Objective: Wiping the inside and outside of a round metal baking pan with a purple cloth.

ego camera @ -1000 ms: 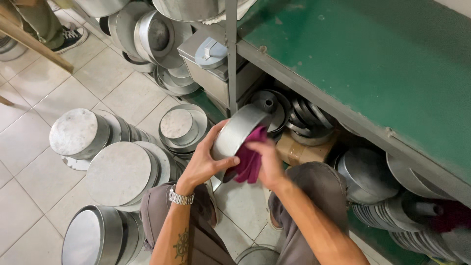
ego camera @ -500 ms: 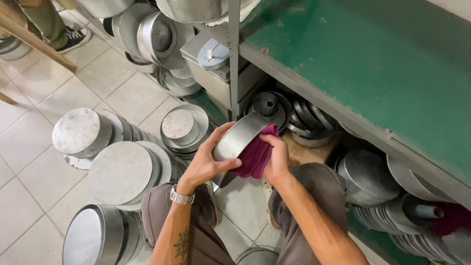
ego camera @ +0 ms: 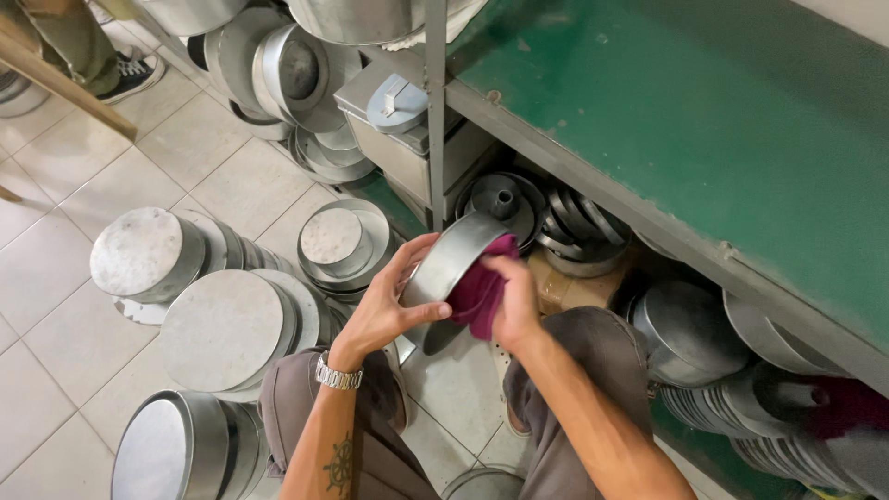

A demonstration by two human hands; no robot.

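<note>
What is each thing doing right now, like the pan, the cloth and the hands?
Round metal pan: tilted on edge, held up off the floor.
Magenta cloth: bunched, pressed inside the pan.
Left hand: gripping the pan's rim.
Right hand: holding the cloth.
Pan stacks: upside down on the floor.

Head view — steeply down, seemingly close.

Round metal cake pan, dull silver, tilts on edge with its rim toward ten o'clock; a magenta cloth is bunched inside at four o'clock.
</note>
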